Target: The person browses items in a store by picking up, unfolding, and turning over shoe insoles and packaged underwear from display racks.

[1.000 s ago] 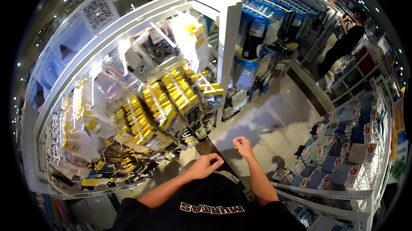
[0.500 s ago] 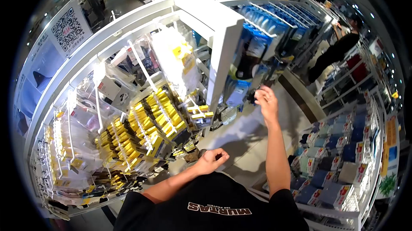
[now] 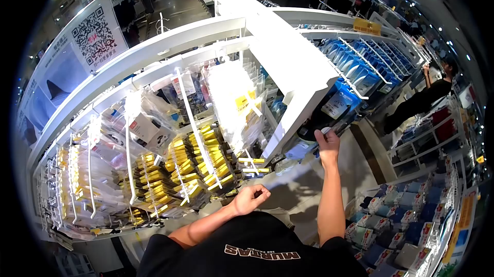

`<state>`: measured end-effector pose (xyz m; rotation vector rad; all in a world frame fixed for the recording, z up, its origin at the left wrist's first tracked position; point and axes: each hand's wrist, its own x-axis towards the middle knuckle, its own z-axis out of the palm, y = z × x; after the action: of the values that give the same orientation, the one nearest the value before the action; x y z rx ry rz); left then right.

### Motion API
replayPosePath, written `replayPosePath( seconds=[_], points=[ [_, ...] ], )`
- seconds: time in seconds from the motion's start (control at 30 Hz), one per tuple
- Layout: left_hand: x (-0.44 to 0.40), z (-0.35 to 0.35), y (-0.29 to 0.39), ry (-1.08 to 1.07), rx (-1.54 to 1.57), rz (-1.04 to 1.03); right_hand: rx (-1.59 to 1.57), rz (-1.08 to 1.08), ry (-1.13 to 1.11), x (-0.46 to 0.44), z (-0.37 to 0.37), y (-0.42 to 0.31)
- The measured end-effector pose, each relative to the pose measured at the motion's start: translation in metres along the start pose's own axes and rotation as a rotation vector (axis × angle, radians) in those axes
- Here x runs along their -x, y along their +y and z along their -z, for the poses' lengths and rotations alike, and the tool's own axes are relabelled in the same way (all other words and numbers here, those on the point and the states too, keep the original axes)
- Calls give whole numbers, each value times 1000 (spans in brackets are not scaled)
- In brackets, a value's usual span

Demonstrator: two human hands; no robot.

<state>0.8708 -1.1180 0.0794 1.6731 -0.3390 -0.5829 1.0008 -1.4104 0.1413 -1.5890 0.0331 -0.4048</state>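
My right hand is raised to the lower end of a blue and dark hanging packet on the far side of the white post. Its fingers are bent together around something small, with a pale spot at the fingertips; what it is I cannot make out. My left hand hovers low in front of my chest, fingers curled in, nothing visible in them. Closest to it are yellow-and-black packets on hooks. Above those hang clear packets with white contents, glaring in the light.
A white post and panel divides the rack. Blue packets hang on prongs beyond it. At the right stands a slanted rack of folded cloth goods. A person in dark clothes stands further back. A QR-code sign rises at left.
The view has shifted, so the rack appears lower and further right. My right hand has gone from loosely spread fingers to bent fingers at the packet. My left hand stays curled.
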Motion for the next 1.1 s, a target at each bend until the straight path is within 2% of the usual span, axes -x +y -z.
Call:
replayPosePath(
  seconds=[0.17,0.23,0.3,0.4,0.57,0.63,0.67,0.7,0.77,0.83,0.9,0.97,1.03,1.07,1.1],
  points=[
    [-12,-8,15,39,63,28,-171,10,-24,14,27,-7],
    [-21,-16,30,49,96,42,-269,-4,-114,23,44,-18],
    [-38,-33,33,131,209,-112,-343,-21,-164,33,58,-32],
    [-55,-52,50,139,181,-18,-319,-99,-275,35,84,-44],
    [-80,-81,74,169,421,-112,-451,-230,-420,32,119,-55],
    [-93,-86,83,180,409,-208,-476,-256,-442,28,136,-62],
    [-97,-88,93,171,401,-227,-576,-288,-528,26,153,-59],
    [-103,-92,95,177,424,-239,-687,-321,-496,28,151,-77],
    [-112,-103,114,166,459,-245,-765,-337,-669,21,177,-40],
    [-122,-117,127,171,355,-302,-788,-255,-732,17,182,-52],
    [-133,-130,133,104,398,-296,-702,-291,-607,23,172,-56],
    [-147,-149,131,71,349,-352,-953,-467,-716,33,167,-38],
    [-158,-168,126,42,304,-353,-1069,-651,-829,53,163,-7],
    [-157,-176,124,41,327,-256,-984,-718,-797,66,160,2],
    [-153,-183,135,65,379,-119,-1128,-904,-823,75,157,26]
  ],
)
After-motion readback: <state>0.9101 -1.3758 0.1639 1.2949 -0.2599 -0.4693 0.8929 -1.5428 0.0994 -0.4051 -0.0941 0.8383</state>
